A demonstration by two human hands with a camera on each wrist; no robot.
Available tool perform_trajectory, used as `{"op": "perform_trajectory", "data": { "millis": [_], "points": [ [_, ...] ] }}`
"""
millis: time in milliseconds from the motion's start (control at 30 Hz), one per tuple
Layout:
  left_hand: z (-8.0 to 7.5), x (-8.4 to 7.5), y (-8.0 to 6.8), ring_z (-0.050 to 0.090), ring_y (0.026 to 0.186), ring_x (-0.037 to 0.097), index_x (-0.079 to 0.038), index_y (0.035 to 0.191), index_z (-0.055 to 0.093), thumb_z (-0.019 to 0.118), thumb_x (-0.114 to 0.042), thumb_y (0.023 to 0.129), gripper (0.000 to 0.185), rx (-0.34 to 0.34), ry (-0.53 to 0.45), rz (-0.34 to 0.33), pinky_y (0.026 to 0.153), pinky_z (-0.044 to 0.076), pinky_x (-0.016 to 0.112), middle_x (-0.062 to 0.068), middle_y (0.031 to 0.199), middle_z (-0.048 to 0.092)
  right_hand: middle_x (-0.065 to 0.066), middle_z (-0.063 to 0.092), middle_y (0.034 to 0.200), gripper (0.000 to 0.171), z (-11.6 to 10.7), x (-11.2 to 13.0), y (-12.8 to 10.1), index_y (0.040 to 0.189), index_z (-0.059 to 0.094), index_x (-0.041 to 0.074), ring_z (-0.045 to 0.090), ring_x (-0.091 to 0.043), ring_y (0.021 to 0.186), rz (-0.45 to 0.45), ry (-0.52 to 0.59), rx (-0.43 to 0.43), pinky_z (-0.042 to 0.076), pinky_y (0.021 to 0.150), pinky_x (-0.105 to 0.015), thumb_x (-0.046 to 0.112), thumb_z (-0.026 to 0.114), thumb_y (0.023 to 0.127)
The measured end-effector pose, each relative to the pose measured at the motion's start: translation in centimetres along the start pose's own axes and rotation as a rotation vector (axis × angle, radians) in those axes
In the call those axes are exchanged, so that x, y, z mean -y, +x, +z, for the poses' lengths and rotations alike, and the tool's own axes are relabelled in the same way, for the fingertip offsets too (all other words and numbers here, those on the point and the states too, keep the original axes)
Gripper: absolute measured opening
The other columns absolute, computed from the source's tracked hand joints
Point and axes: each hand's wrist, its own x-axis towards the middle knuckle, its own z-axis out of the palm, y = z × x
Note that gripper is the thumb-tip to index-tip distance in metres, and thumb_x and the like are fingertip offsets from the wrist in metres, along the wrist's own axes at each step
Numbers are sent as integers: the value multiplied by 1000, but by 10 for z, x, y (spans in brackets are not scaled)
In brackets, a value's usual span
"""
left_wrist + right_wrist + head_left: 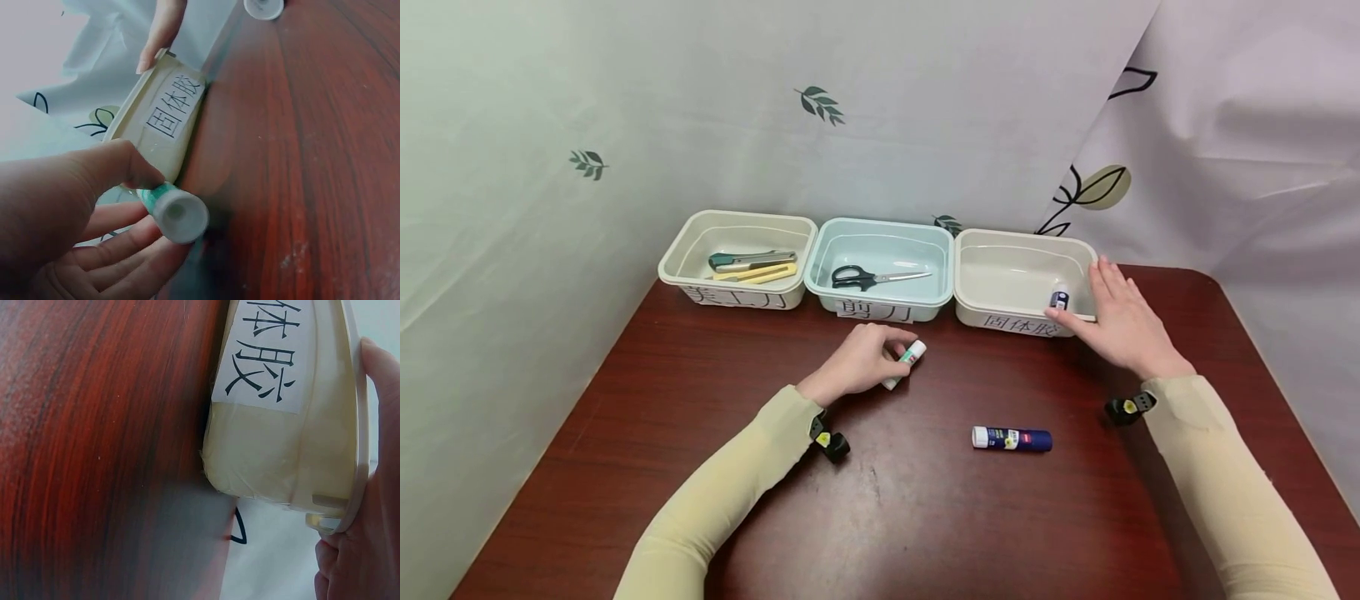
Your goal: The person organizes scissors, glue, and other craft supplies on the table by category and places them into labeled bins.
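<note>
My left hand pinches a white-and-green glue stick between thumb and fingers, over the table in front of the blue bin. In the left wrist view the round white end of this glue stick faces the camera. My right hand rests on the right end of the cream bin, its thumb on the front rim and its fingers straight along the side. Inside that bin a small blue-and-white glue stick shows near the front right corner. A dark blue glue stick with a white end lies nearer on the table.
A light blue bin in the middle holds black-handled scissors. At left, another cream bin holds a green utility knife and a yellow one. Paper labels mark the bin fronts. A patterned white curtain hangs behind.
</note>
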Motion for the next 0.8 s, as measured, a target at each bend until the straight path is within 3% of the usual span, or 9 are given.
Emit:
{"op": "perform_trajectory", "data": {
  "millis": [233,467,800],
  "points": [
    [0,-3,1,65,64,7,-2,127,70,73,-4,81,46,-42,-79,6,58,54,24,1,90,71,-27,-4,165,106,0,0,0,157,5,-10,-5,-37,153,0,-7,7,-5,122,-46,64,52,98],
    [2,-7,2,68,64,9,-2,132,67,71,-3,86,46,-34,-168,-27,54,56,28,5,102,75,-26,-4,165,106,1,-1,-1,157,5,-10,-5,-37,153,1,-4,8,-6,122,-45,63,52,98],
    [2,-16,9,68,70,12,-3,136,64,71,-3,89,47,-63,-209,-4,56,57,30,7,105,70,-25,-5,165,106,0,-1,0,158,5,-10,-6,-36,153,-2,-6,3,-6,122,-45,64,52,98]
  ]
}}
